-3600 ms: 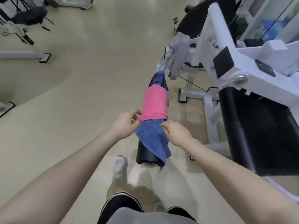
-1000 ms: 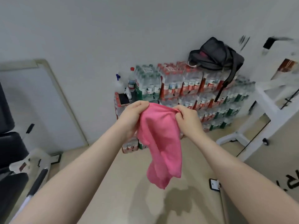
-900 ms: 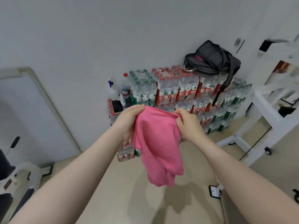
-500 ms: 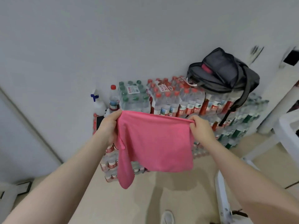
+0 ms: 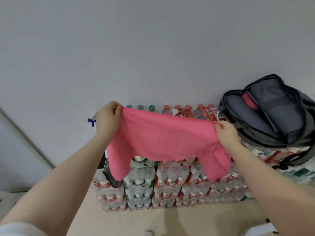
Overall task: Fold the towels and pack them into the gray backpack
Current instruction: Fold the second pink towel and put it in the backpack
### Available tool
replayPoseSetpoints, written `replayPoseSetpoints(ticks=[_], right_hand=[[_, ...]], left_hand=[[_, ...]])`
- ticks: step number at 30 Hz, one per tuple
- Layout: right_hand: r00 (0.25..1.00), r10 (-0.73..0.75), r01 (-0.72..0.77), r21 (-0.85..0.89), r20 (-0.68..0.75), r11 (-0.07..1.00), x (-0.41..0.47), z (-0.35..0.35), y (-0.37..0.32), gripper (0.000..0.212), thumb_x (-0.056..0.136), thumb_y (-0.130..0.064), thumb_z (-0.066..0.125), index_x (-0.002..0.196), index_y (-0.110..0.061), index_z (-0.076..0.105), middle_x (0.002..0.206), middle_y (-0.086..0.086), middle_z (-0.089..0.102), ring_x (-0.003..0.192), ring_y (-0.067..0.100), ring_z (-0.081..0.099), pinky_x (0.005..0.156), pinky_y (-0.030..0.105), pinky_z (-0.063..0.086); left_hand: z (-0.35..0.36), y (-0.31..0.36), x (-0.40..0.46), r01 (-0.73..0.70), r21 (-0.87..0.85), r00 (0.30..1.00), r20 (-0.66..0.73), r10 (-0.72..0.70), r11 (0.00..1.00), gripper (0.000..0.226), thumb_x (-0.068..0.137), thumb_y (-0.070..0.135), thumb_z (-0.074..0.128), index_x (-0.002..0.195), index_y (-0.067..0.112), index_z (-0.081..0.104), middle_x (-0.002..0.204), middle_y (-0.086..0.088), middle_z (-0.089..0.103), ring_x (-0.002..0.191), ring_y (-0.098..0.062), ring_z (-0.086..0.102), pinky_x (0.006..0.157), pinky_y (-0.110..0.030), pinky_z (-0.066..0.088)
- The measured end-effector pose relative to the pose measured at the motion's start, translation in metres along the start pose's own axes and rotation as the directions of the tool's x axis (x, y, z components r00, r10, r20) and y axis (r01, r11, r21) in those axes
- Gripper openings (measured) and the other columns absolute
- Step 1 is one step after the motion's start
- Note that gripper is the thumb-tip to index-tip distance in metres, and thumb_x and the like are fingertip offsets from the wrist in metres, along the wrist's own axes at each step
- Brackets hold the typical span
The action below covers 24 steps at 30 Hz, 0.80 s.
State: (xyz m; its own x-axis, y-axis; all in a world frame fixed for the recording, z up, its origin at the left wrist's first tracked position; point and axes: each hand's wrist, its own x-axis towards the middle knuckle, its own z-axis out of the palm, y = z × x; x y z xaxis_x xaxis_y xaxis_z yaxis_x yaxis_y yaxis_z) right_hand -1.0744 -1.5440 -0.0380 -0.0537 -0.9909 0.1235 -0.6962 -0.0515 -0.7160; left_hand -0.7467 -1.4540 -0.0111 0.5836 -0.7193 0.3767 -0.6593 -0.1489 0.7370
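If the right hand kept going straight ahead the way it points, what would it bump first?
Probably the red-capped bottle packs just beyond the right hand; the open gray backpack sits slightly to its right. Depth is hard to judge.

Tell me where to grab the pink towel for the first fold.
Take the two hanging lower corners of the pink towel, probably from below. The left hand and right hand already pinch its top corners, so it hangs spread flat and open.

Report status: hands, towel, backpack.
Left hand and right hand pinch pink towel top corners, spread flat. Gray backpack open atop water-bottle packs. Nothing between.
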Motion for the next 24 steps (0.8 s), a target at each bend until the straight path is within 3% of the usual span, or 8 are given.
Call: replayPoseSetpoints(ticks=[2,4,9,13,17,19,22,24], right_hand=[[0.998,-0.057,0.056,0.008,0.024,0.998,0.032,0.006,-0.008,0.027,0.095,-0.013,0.044,0.094,0.007,0.062,0.096,0.025,0.062,0.092,0.033,0.056,0.067,0.031,0.029],[0.993,-0.092,0.091,0.017,0.071,0.996,0.066,0.015,-0.014,0.025,0.094,-0.014,0.047,0.093,0.004,0.064,0.097,0.022,0.064,0.093,0.030,0.057,0.075,0.036,0.038],[0.977,-0.122,0.118,0.029,0.177,0.993,0.145,0.052,-0.029,0.026,0.091,-0.013,0.051,0.091,0.008,0.067,0.097,0.023,0.068,0.098,0.034,0.061,0.085,0.040,0.044],[0.985,-0.088,0.094,-0.029,0.148,0.995,0.205,0.087,-0.041,0.027,0.093,-0.012,0.048,0.078,0.005,0.061,0.079,0.016,0.058,0.079,0.020,0.050,0.065,0.031,0.030],[0.973,-0.046,0.091,-0.192,0.225,0.977,0.242,0.121,-0.027,0.017,0.088,-0.009,0.054,0.081,0.004,0.063,0.085,0.024,0.062,0.082,0.025,0.056,0.066,0.029,0.031],[0.932,-0.033,0.154,-0.311,0.361,0.938,0.250,0.126,-0.014,0.015,0.085,-0.010,0.060,0.092,0.003,0.064,0.098,0.023,0.065,0.095,0.031,0.060,0.071,0.030,0.036],[0.840,-0.181,0.403,-0.365,0.512,0.839,0.255,0.108,-0.011,0.021,0.083,-0.009,0.063,0.102,0.000,0.063,0.103,0.015,0.063,0.100,0.030,0.056,0.076,0.027,0.037],[0.657,-0.291,0.577,-0.216,0.696,0.787,0.254,0.091,-0.015,0.023,0.081,0.000,0.060,0.103,-0.006,0.065,0.095,0.001,0.058,0.093,0.022,0.055,0.074,0.020,0.037]], left_hand=[[0.009,-0.001,0.029,-0.176,0.240,0.984,0.031,0.174,0.955,0.023,0.096,0.017,0.040,0.099,0.005,0.059,0.095,-0.011,0.059,0.085,-0.031,0.055,0.066,-0.030,0.034],[0.022,-0.003,0.060,-0.229,0.330,0.973,0.045,0.227,0.916,0.024,0.097,0.019,0.037,0.100,0.005,0.057,0.099,-0.013,0.058,0.087,-0.034,0.056,0.067,-0.035,0.037],[0.070,-0.008,0.132,-0.206,0.358,0.976,0.006,0.219,0.911,0.025,0.097,0.019,0.036,0.100,0.004,0.056,0.099,-0.017,0.057,0.086,-0.036,0.056,0.068,-0.038,0.039],[0.108,-0.029,0.183,-0.151,0.379,0.987,-0.001,0.163,0.913,0.025,0.096,0.018,0.037,0.099,0.002,0.056,0.099,-0.018,0.058,0.086,-0.037,0.057,0.070,-0.041,0.040],[0.144,-0.057,0.195,-0.089,0.473,0.996,0.020,0.090,0.877,0.019,0.091,0.010,0.044,0.104,-0.001,0.054,0.106,-0.023,0.056,0.098,-0.039,0.051,0.082,-0.045,0.034],[0.158,-0.062,0.177,-0.111,0.479,0.993,0.028,0.111,0.871,0.022,0.083,0.005,0.051,0.103,0.001,0.055,0.109,-0.024,0.054,0.099,-0.039,0.049,0.083,-0.046,0.035],[0.175,-0.054,0.144,-0.350,0.375,0.936,0.155,0.315,0.858,0.021,0.077,0.016,0.047,0.094,0.006,0.056,0.094,-0.020,0.058,0.081,-0.036,0.056,0.069,-0.041,0.044],[0.185,-0.036,0.126,-0.449,0.223,0.854,0.391,0.343,0.865,0.032,0.078,0.028,0.035,0.092,0.008,0.056,0.086,-0.015,0.060,0.072,-0.033,0.061,0.059,-0.037,0.047]])
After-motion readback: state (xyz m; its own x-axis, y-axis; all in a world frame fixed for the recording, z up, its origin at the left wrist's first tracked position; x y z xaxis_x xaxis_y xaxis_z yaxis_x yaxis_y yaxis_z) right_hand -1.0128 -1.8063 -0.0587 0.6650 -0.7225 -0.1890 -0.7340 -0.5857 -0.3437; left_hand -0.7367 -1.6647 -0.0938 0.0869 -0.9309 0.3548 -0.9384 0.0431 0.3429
